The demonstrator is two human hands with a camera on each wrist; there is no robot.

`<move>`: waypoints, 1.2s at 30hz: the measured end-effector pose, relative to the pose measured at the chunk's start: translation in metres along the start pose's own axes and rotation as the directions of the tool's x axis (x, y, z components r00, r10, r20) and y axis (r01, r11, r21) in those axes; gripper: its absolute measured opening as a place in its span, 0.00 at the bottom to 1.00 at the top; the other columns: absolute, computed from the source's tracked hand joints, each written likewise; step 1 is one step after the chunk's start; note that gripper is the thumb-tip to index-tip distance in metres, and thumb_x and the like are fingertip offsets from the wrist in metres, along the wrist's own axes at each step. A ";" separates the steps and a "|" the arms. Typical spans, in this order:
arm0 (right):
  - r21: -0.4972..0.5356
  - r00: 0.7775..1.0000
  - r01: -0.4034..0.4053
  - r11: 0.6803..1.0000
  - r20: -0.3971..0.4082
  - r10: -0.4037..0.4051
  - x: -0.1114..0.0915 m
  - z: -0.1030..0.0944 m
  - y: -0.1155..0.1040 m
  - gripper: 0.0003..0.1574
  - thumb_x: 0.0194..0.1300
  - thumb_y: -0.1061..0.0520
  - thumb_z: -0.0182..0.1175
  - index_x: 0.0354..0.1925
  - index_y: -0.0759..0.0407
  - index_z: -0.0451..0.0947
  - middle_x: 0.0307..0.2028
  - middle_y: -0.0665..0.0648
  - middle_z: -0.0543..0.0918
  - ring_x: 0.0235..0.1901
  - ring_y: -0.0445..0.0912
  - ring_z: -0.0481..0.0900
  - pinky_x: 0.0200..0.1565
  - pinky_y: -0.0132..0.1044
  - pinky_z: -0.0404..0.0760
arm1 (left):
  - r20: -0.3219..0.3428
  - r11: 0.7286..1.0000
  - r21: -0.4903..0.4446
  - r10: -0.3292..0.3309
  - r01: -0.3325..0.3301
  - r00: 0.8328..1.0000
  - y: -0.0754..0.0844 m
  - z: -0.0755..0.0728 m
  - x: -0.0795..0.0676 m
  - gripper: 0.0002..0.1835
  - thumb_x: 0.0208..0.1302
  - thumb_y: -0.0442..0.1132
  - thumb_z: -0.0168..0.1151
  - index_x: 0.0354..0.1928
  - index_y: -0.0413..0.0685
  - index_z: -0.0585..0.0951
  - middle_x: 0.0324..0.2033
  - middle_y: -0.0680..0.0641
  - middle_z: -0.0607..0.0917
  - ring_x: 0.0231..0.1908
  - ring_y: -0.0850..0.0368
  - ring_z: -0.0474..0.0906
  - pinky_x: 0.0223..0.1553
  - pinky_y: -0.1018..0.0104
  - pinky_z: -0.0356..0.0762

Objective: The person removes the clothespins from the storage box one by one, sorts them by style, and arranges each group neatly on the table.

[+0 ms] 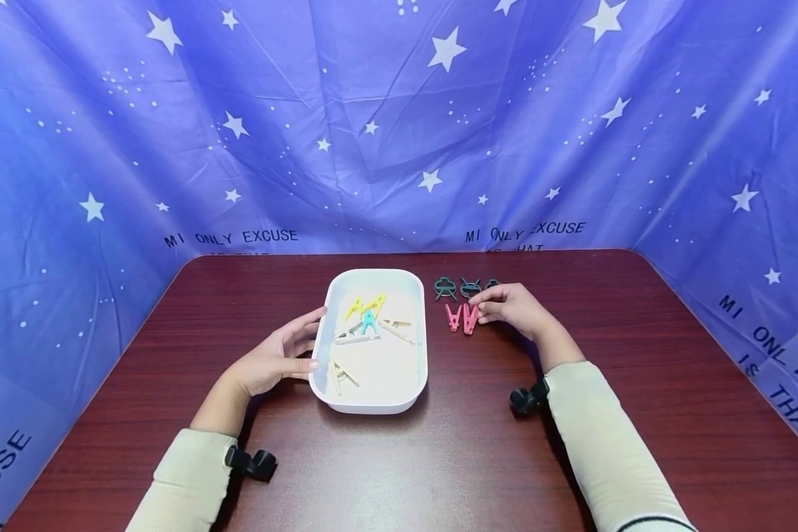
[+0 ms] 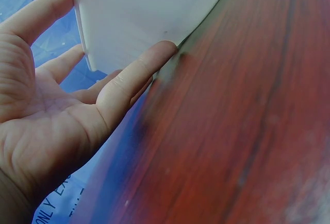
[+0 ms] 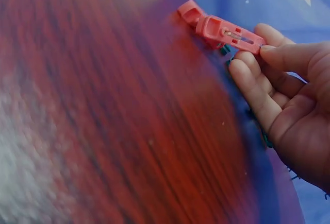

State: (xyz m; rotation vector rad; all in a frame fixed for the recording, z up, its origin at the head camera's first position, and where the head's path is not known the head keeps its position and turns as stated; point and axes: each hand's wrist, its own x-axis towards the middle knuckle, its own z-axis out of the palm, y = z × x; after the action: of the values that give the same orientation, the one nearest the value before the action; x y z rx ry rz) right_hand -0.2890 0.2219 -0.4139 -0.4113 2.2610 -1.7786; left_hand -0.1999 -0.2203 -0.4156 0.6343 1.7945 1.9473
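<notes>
Right hand [image 1: 517, 309]: thumb and fingertips pinch a pink clip [image 3: 232, 34] by one end; the rest juts out past my fingers
Left hand [image 1: 270, 360]: fingers spread and fairly straight against the left side of the white tray [image 1: 389, 377]; I touch it rather than clutch it
Pink clip, place: right of the tray and apart from it; just beside a second pink clip [image 1: 454, 318], on the near side of the green clips [image 1: 445, 289]; whether it touches the table [image 1: 386, 473] I cannot tell
Slip risk: I hold only the end, so the clip could pivot or pop out of the pinch; cause would be the small contact
Neighbour risk: the second pink clip and the green clips sit close; a low sideways sweep could hook or scatter them
Tray risk: too firm a push from my left could slide the tray rightward into the clips; cause, one-sided contact
Pink clip, look: reddish pink, probably moulded plastic; slotted arm, small metal spring showing in the slot; a V in the head view, rather thick there; cannot tell whether another clip overlaps it
Tray contents: yellow clips [image 1: 375, 304], a blue clip [image 1: 369, 322] and pale clips [image 1: 397, 332], lying loose
</notes>
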 end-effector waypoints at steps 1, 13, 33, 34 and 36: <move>-0.013 1.000 -0.007 1.000 0.005 0.007 0.001 0.000 0.001 0.14 0.66 0.75 0.52 0.48 0.84 0.75 0.35 0.59 0.82 0.29 0.42 0.82 0.38 0.38 0.84 | 0.000 1.000 0.002 0.001 -0.001 1.000 0.000 0.000 0.000 0.51 0.57 0.26 0.66 0.77 0.42 0.46 0.68 0.28 0.54 0.64 0.34 0.59 0.47 0.50 0.80; -0.077 0.999 -0.047 0.996 0.011 0.048 0.002 -0.002 0.003 0.15 0.67 0.72 0.53 0.49 0.83 0.75 0.42 0.67 0.82 0.31 0.41 0.81 0.37 0.37 0.84 | 0.009 1.000 -0.007 0.008 -0.008 1.000 0.003 0.001 0.000 0.51 0.57 0.26 0.67 0.76 0.42 0.46 0.68 0.27 0.53 0.64 0.34 0.59 0.48 0.50 0.80; -0.325 0.997 -0.073 0.943 -0.056 0.058 0.009 -0.004 -0.002 0.13 0.62 0.66 0.64 0.45 0.73 0.82 0.42 0.67 0.83 0.28 0.46 0.84 0.34 0.37 0.84 | -0.004 0.999 -0.024 -0.024 0.024 1.000 0.000 -0.002 0.001 0.51 0.57 0.26 0.67 0.77 0.47 0.48 0.70 0.31 0.53 0.65 0.35 0.58 0.45 0.47 0.80; -0.348 0.997 -0.072 0.935 -0.054 0.057 0.010 -0.004 -0.003 0.13 0.62 0.66 0.64 0.44 0.73 0.83 0.42 0.67 0.83 0.28 0.46 0.84 0.33 0.37 0.83 | -0.004 0.999 -0.026 -0.025 0.024 1.000 0.000 -0.002 0.001 0.51 0.57 0.26 0.67 0.77 0.47 0.48 0.70 0.31 0.53 0.65 0.35 0.58 0.45 0.47 0.80; -0.389 0.997 -0.073 0.918 -0.055 0.056 0.010 -0.004 -0.004 0.12 0.62 0.65 0.64 0.43 0.71 0.84 0.41 0.65 0.84 0.28 0.46 0.84 0.32 0.37 0.82 | -0.004 0.999 -0.029 -0.023 0.023 1.000 0.000 -0.001 0.001 0.51 0.56 0.26 0.67 0.77 0.47 0.48 0.70 0.30 0.53 0.64 0.36 0.60 0.45 0.47 0.80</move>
State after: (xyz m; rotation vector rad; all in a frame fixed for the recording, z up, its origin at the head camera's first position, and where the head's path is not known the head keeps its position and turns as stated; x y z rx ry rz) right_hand -0.2997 0.2208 -0.4091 -0.3643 2.6296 -1.3084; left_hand -0.2015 -0.2210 -0.4157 0.5977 1.7654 1.9573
